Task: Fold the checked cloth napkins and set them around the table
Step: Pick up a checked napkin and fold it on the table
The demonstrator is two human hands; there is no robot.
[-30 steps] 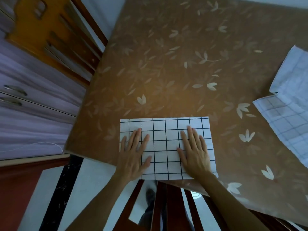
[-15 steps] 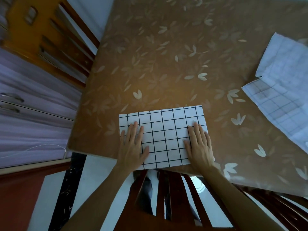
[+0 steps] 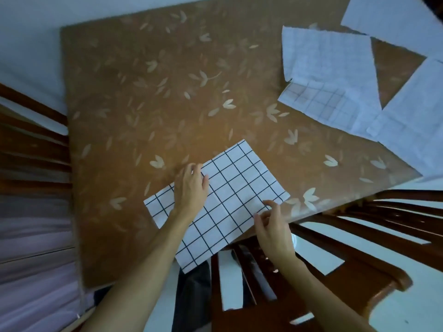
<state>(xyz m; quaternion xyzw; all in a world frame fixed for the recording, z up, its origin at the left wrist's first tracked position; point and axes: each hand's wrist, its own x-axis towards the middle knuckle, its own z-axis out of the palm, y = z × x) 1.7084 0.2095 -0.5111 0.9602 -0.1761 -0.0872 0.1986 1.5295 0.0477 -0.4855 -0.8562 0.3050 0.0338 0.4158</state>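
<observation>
Head view: folded napkin [image 3: 230,188] lies skewed at 6 o'clock on table [image 3: 143,92], its near corner overhanging the edge. My left hand [image 3: 190,188] is palm-down on its 10 o'clock side, fingers curled at the border; I cannot tell if it grips. My right hand [image 3: 273,226] pinches the 4 o'clock edge. At 2 o'clock: unfolded napkins [image 3: 335,75]. At 4 o'clock, off the table: chair [image 3: 359,236].
</observation>
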